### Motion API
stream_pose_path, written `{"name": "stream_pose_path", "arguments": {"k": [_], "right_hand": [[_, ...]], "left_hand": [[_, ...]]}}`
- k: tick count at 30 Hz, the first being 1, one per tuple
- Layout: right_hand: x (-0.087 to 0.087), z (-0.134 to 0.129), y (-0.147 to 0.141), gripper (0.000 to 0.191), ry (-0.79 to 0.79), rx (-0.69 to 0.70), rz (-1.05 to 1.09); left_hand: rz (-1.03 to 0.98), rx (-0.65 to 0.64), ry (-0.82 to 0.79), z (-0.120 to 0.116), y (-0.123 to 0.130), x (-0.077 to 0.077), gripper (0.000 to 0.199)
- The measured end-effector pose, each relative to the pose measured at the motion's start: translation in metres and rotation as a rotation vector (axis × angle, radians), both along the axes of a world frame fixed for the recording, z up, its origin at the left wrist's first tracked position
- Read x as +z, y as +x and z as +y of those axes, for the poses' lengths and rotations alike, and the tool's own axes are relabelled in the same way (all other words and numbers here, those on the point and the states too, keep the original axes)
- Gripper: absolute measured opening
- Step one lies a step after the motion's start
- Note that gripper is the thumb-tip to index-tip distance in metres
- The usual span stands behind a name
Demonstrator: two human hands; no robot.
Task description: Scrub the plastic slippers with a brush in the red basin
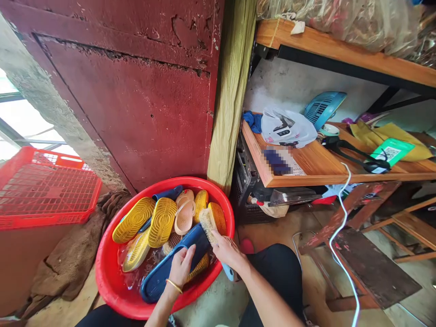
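Your left hand (180, 269) is closed on the near edge of the blue slipper (160, 278), its thumb lying toward the upper face; how far the other fingers wrap underneath is hidden. The slipper lies tilted over the red basin (104, 281), one end running down and left of those fingers, the other reaching up and right toward the brush (207, 222). Your right hand (227, 250) is wrapped around that brush, with the bristles just beyond its fingertips at the slipper's upper end and the light-blue handle (228, 272) poking out below the palm, near the rim. You cannot tell from here how hard the bristles press. To scrub well, keep the left grip firm and away from the bristles' path, since wet rubber would likely slip or twist under a stroke. Short, even strokes along the surface should serve better than hard jabs, and a slight turn of the left wrist would bring fresh areas under the brush. Beyond your left fingers sit yellow slippers (162, 221) and a beige clog (184, 219); leave room above them so the work neither drags on them nor splashes water (128, 280) outward.
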State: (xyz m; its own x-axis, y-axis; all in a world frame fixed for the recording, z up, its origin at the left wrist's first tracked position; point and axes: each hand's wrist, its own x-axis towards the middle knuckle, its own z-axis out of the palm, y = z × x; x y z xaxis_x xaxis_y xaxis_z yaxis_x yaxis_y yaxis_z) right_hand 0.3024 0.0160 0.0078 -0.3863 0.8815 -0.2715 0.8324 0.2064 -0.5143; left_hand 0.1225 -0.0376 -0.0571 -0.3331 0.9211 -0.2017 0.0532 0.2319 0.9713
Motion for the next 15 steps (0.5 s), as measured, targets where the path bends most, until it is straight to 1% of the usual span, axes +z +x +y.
{"name": "stream_pose_path", "arguments": {"k": [3,4,6,8,11,13,15], "right_hand": [[0.004,0.004,0.005,0.066,-0.021,0.009,0.017],[0.007,0.006,0.006,0.065,-0.031,0.008,0.005],[0.011,0.007,0.007,0.061,-0.058,0.019,-0.058],[0.012,0.006,0.007,0.06,-0.053,0.054,-0.159],[0.008,0.001,0.004,0.056,0.012,0.098,-0.271],[0.002,-0.001,-0.003,0.047,0.049,0.121,-0.286],[-0.005,-0.002,-0.013,0.037,0.083,0.164,-0.283]], "left_hand": [[0.263,-0.088,0.066,-0.005,0.003,0.009,0.053],[0.316,-0.104,0.07,-0.006,0.003,0.011,0.051],[0.357,-0.127,0.065,-0.007,0.0,0.013,0.049],[0.339,-0.157,0.047,-0.007,-0.007,0.012,0.046],[0.261,-0.199,-0.006,-0.003,-0.025,0.007,0.036],[0.183,-0.173,-0.058,0.0,-0.038,0.003,0.031],[0.114,-0.099,-0.096,0.003,-0.047,-0.001,0.04]]}}
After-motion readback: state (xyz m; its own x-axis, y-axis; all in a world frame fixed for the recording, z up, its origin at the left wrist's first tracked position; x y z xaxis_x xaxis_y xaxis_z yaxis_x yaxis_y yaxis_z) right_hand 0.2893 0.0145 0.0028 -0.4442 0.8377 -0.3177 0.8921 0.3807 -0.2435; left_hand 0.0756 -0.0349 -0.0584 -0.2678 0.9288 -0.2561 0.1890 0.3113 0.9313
